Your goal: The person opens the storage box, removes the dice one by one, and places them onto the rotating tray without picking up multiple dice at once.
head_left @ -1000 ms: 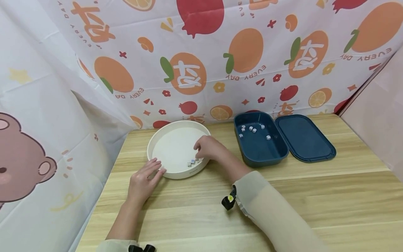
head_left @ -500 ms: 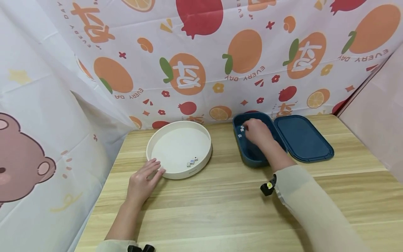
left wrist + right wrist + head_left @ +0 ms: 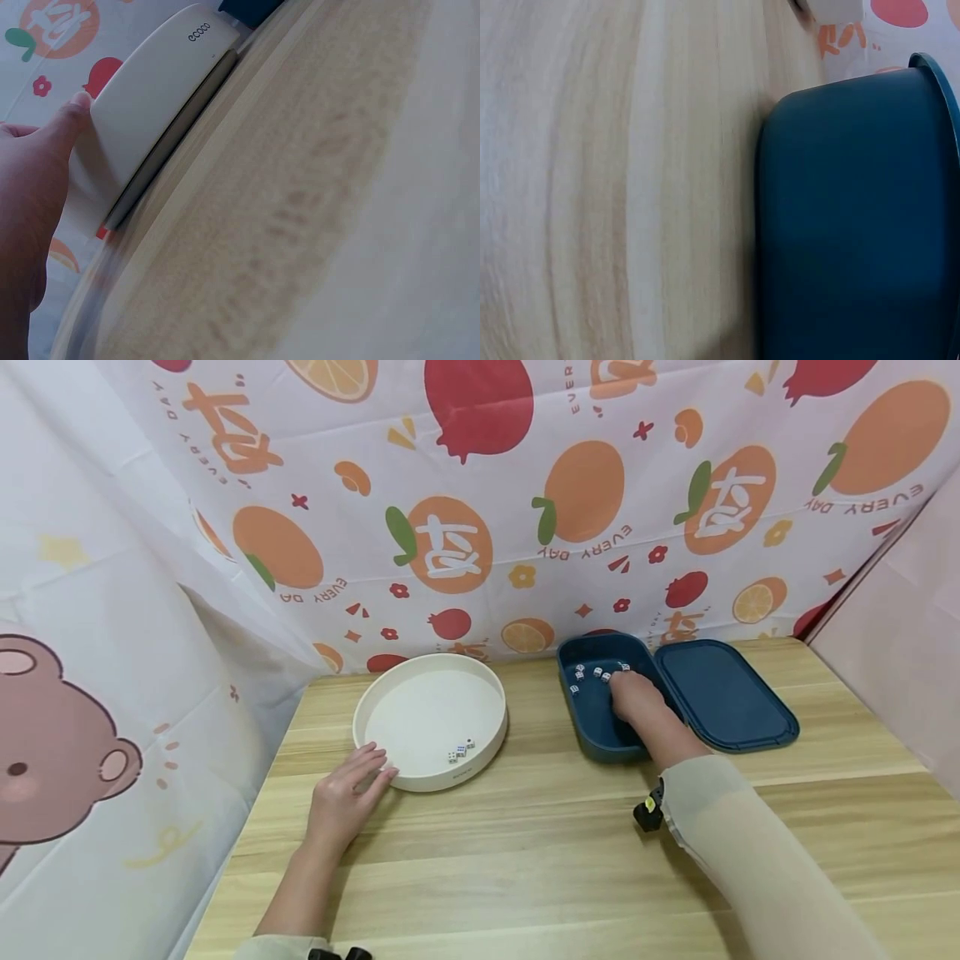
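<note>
- Looking down from the head camera, the right hand [image 3: 633,696] reaches into the blue box [image 3: 592,737], fingers bent down toward the small white dice [image 3: 588,674] on its floor; whether it has pinched one I cannot tell, since the fingertips are hidden behind the knuckles. The box's lid [image 3: 723,693] lies flat just beside it on the right, so the opening stays free. The left hand [image 3: 347,795] rests with relaxed, straight fingers against the near rim of the white round tray [image 3: 491,693], seemingly to steady it. Three more dice [image 3: 460,750] sit together inside the tray near its front wall (well apart from those in the box). Both containers stand on the wooden table [image 3: 525,860], side by side and within easy reach of either arm.
- Seen from the left wrist, a fingertip [image 3: 79,101] touches the tray's outer wall [image 3: 161,97], holding nothing, only pressing lightly; the tray sits flat on the table.
- Seen from the right wrist, only the box's dark outer wall [image 3: 855,217] and the table's grain show; the hand itself is out of frame.
</note>
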Motion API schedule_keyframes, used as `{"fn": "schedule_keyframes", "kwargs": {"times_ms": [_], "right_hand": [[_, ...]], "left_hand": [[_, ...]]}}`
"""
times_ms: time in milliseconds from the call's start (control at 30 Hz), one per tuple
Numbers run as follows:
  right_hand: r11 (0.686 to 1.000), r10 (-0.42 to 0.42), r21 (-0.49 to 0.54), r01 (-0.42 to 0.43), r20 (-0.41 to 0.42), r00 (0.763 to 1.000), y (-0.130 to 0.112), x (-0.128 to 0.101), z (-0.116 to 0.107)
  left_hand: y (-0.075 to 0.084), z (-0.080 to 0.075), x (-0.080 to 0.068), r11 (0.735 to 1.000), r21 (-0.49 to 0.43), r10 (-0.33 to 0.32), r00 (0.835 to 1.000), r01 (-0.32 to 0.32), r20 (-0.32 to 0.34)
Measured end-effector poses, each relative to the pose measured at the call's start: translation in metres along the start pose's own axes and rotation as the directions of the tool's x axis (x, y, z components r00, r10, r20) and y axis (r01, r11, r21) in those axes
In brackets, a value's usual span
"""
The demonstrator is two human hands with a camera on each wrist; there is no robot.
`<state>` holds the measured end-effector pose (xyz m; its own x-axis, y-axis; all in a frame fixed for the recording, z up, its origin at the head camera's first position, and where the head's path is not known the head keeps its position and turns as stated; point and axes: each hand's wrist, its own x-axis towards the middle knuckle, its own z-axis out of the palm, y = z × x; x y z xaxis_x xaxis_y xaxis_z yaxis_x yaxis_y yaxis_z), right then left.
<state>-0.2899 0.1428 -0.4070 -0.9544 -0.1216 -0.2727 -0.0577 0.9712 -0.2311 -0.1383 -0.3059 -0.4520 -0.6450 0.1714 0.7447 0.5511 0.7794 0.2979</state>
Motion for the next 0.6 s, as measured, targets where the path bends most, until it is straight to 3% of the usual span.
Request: {"fn": "schedule_keyframes", "kwargs": {"times_ms": [333, 433, 600], "right_hand": [[0.98, -0.171, 0.098, 0.171, -0.008, 0.985, -0.0019, -0.0023, 0.0], [0.979, -0.166, 0.12, 0.166, -0.01, 0.986, 0.0, -0.0029, 0.0005], [0.988, -0.082, 0.133, 0.08, 0.01, 0.997, 0.004, -0.0048, -0.0021]], "left_hand": [[0.0006, -0.0007, 0.0008, 1.0, 0.011, -0.005, 1.0, 0.005, 0.005], [0.0012, -0.0008, 0.001, 1.0, 0.011, -0.012, 1.0, 0.012, 0.012], [0.0012, -0.0004, 0.0008, 1.0, 0.01, -0.015, 1.0, 0.015, 0.016]]}}
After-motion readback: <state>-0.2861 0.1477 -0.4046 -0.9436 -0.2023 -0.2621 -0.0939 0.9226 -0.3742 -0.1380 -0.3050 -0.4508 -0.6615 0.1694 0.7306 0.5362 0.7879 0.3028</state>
